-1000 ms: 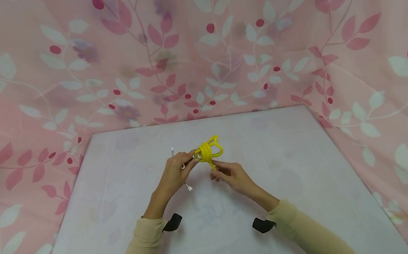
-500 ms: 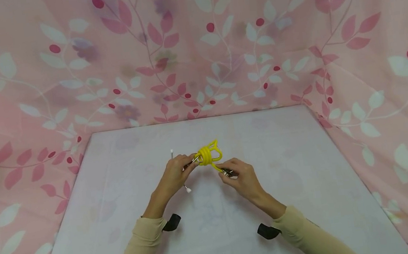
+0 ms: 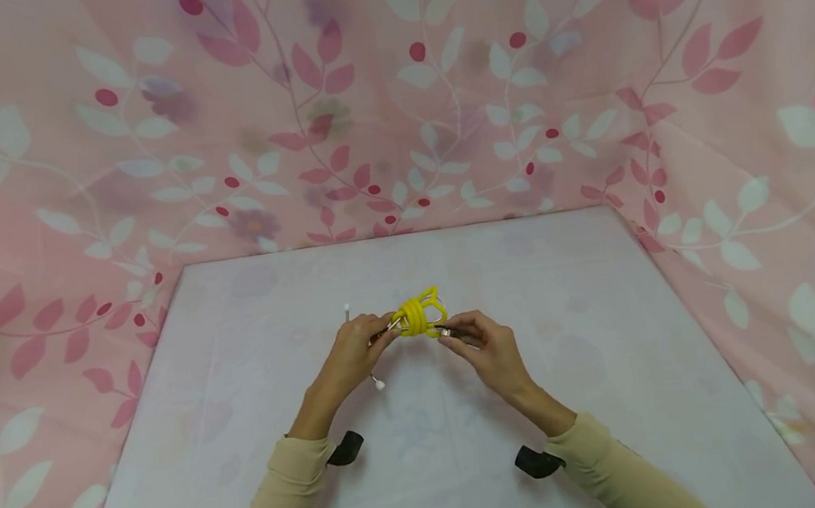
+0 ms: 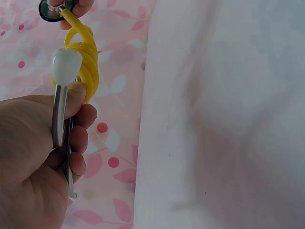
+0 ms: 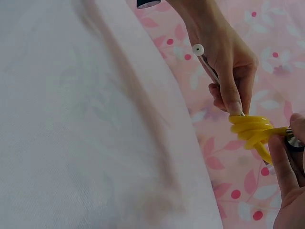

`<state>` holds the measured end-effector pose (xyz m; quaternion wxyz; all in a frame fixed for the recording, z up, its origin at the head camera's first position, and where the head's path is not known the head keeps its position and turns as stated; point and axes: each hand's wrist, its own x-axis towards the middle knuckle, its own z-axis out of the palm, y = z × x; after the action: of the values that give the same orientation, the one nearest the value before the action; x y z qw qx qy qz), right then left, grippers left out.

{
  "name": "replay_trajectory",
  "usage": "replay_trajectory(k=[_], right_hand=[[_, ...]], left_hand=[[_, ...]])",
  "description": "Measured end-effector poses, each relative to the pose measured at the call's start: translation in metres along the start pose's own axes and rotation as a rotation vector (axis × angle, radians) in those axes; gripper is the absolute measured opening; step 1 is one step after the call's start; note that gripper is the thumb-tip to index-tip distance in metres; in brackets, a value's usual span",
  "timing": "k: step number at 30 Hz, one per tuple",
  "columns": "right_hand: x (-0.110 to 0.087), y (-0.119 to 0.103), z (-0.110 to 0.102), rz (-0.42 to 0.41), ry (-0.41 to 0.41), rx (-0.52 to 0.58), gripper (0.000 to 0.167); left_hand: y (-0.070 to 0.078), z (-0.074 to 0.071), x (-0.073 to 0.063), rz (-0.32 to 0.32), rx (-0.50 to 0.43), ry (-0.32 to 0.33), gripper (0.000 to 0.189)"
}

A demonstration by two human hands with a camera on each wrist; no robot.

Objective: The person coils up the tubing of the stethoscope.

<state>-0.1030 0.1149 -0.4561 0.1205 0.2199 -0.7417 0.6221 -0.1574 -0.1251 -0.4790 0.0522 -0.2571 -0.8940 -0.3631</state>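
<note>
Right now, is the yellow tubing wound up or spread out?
Wound up: the yellow tubing shows several turns wrapped side by side in a compact bundle, between the left hand and the right hand.

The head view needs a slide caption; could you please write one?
Left hand grips the stethoscope's headset, right hand its chestpiece, yellow tubing coiled between them.
</note>
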Motion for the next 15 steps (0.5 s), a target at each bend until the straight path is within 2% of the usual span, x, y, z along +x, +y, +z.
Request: replay_trajectory(k=[3,10,15], right_hand=[[0.001,-0.002,-0.001,0.009,0.03,-0.003,0.023],[0.004,-0.004,-0.001,0.023,0.066,-0.067,0.038],[0.009,-0.008,-0.002,0.039,0.091,-0.06,0.035]], left_hand=[[0.002,0.002,0.0,0.02,0.005,-0.012,0.035],[0.009,0.005,0.002,0.04,0.026,-0.016,0.037],[0.011,0.006,0.002,0.053,0.034,0.002,0.036]])
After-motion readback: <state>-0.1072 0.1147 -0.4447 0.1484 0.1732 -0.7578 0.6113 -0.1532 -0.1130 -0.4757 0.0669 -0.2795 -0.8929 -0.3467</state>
